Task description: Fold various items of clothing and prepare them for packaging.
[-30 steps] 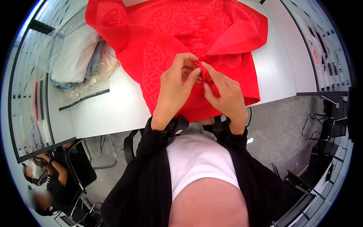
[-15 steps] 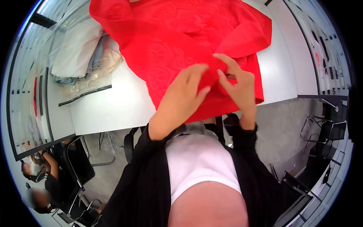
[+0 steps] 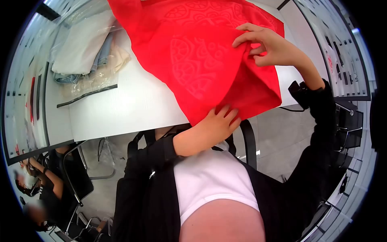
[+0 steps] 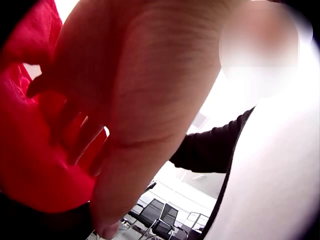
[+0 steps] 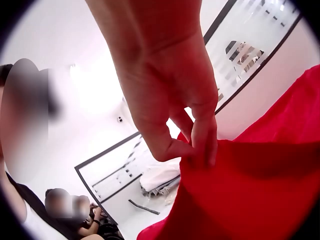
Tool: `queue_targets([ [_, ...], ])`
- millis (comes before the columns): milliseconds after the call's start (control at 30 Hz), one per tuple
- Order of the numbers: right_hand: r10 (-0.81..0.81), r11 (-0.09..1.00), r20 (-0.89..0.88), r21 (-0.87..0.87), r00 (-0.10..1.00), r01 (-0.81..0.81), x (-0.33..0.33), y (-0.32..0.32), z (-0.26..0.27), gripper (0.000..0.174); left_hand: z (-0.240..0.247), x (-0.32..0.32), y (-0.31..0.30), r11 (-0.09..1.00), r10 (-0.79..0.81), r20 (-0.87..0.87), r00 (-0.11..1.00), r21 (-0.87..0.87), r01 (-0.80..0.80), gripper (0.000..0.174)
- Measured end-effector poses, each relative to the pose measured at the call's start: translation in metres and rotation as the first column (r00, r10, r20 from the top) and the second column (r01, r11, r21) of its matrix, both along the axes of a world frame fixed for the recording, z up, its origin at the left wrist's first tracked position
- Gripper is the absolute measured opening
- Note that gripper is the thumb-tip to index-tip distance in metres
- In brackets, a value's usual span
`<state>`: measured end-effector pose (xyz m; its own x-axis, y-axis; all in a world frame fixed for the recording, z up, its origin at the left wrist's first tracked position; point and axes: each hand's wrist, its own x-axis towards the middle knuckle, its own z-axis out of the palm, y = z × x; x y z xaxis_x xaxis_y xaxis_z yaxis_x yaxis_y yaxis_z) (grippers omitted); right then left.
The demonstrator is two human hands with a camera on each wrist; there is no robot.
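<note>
- The white table (image 3: 121,109) carries everything and runs across the upper part of the head view.
- The red cloth (image 3: 201,52), woven with round ornamental patterns, is spread over the table's middle. Its near corner hangs past the table's front edge.
- A pile of pale folded fabrics (image 3: 84,52), partly in clear plastic, lies on the table to the left of the red cloth and apart from it.
- The right hand (image 3: 270,46) is raised over the cloth's right side. Thumb and fingertips (image 5: 200,142) are narrowed to a pinch on a lifted fold of the cloth.
- The left hand (image 3: 215,123) is at the hanging corner by the table edge. Its fingers (image 4: 75,135) curl into the red fabric and grip it.
</note>
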<state>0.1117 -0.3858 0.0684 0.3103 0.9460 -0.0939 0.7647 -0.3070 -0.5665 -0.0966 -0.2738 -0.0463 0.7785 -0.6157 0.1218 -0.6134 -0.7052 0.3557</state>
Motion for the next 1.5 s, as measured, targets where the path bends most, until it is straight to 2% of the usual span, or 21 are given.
queue_targets([
  [100, 0.07, 0.989, 0.287, 0.106, 0.955, -0.104, -0.001, 0.002, -0.005, 0.03, -0.018, 0.004, -0.013, 0.995, 0.08, 0.118, 0.99, 0.051, -0.086, 0.046],
  [267, 0.046, 0.984, 0.734, 0.086, 0.677, -0.159, -0.008, 0.012, -0.007, 0.014, -0.041, 0.008, -0.042, 0.99, 0.126, 0.339, 0.932, 0.022, -0.141, 0.044],
  [467, -0.026, 0.919, 0.961, 0.132, 0.275, -0.373, 0.016, 0.024, 0.051, 0.014, -0.044, 0.025, -0.06, 0.955, 0.209, 0.445, 0.871, 0.1, -0.28, 0.038],
  [533, -0.148, 0.957, 0.949, 0.209, 0.278, -0.203, 0.017, 0.026, 0.069, 0.014, -0.042, 0.028, -0.062, 0.953, 0.237, 0.462, 0.855, 0.061, -0.297, 0.033],
  [633, -0.327, 0.894, 0.929, 0.364, 0.175, -0.263, 0.039, 0.023, 0.09, 0.011, -0.038, 0.032, -0.056, 0.969, 0.186, 0.386, 0.903, 0.078, -0.233, 0.026],
  [700, -0.377, 0.913, 0.924, 0.383, 0.069, -0.143, 0.053, 0.006, 0.1, 0.01, -0.029, 0.034, -0.032, 0.991, 0.086, 0.309, 0.947, 0.073, -0.114, 0.02],
  [733, -0.423, 0.893, 0.904, 0.426, 0.055, -0.147, 0.051, -0.003, 0.102, 0.009, -0.011, 0.032, -0.004, 0.998, 0.018, 0.279, 0.96, 0.05, -0.033, 0.017],
  [800, -0.455, 0.881, 0.89, 0.456, 0.043, -0.122, 0.059, -0.035, 0.106, 0.014, 0.037, 0.019, 0.058, 0.997, 0.074, 0.368, 0.927, -0.061, -0.055, 0.008],
  [833, -0.456, 0.883, 0.889, 0.459, 0.047, -0.102, 0.066, -0.054, 0.103, 0.017, 0.055, 0.006, 0.085, 0.953, 0.268, 0.284, 0.921, -0.217, -0.21, 0.007],
  [900, -0.401, 0.912, 0.912, 0.407, 0.089, -0.052, 0.085, -0.094, 0.096, 0.023, 0.094, -0.025, 0.135, 0.866, 0.466, 0.42, 0.779, -0.037, -0.499, 0.013],
  [933, -0.381, 0.923, 0.917, 0.385, 0.117, -0.021, 0.077, -0.107, 0.088, 0.025, 0.121, -0.036, 0.146, 0.852, 0.402, 0.541, 0.739, 0.074, -0.518, 0.016],
  [967, -0.358, 0.928, 0.929, 0.343, 0.098, 0.144, 0.049, -0.108, 0.076, 0.026, 0.13, -0.046, 0.152, 0.827, 0.39, 0.631, 0.671, 0.08, -0.557, 0.014],
  [1000, -0.338, 0.938, 0.932, 0.346, 0.133, -0.034, 0.033, -0.107, 0.071, 0.019, 0.14, -0.054, 0.152, 0.793, 0.396, 0.673, 0.625, 0.093, -0.602, 0.012],
  [1100, -0.382, 0.912, 0.884, 0.407, 0.27, -0.043, -0.008, -0.124, 0.064, 0.02, 0.153, -0.085, 0.161, 0.785, 0.37, 0.672, 0.641, 0.143, -0.603, 0.015],
  [1200, -0.41, 0.897, 0.876, 0.437, 0.252, -0.06, -0.034, -0.146, 0.075, 0.023, 0.168, -0.093, 0.152, 0.754, 0.353, 0.821, 0.449, 0.034, -0.656, 0.019],
  [1233, -0.424, 0.889, 0.863, 0.455, 0.275, -0.058, -0.037, -0.154, 0.082, 0.024, 0.177, -0.088, 0.148, 0.786, 0.348, 0.826, 0.443, 0.0, -0.618, 0.021],
  [1267, -0.417, 0.885, 0.867, 0.456, 0.273, -0.097, -0.037, -0.16, 0.093, 0.026, 0.186, -0.083, 0.148, 0.826, 0.381, 0.742, 0.552, -0.005, -0.564, 0.022],
  [1333, -0.404, 0.879, 0.877, 0.45, 0.259, -0.156, -0.032, -0.165, 0.112, 0.026, 0.205, -0.068, 0.16, 0.916, 0.36, 0.496, 0.79, -0.029, -0.4, 0.024],
  [1367, -0.402, 0.886, 0.886, 0.44, 0.23, -0.148, -0.016, -0.162, 0.121, 0.023, 0.205, -0.057, 0.173, 0.913, 0.403, 0.421, 0.813, -0.117, -0.392, 0.02],
  [1433, -0.38, 0.917, 0.911, 0.394, 0.162, -0.065, 0.035, -0.153, 0.136, 0.019, 0.21, -0.027, 0.217, 0.769, 0.591, 0.487, 0.643, -0.1, -0.631, 0.021],
  [1500, -0.369, 0.929, 0.929, 0.369, 0.01, 0.002, 0.085, -0.123, 0.164, 0.016, 0.268, 0.039, 0.24, 0.752, 0.599, 0.596, 0.534, -0.191, -0.631, 0.022],
])
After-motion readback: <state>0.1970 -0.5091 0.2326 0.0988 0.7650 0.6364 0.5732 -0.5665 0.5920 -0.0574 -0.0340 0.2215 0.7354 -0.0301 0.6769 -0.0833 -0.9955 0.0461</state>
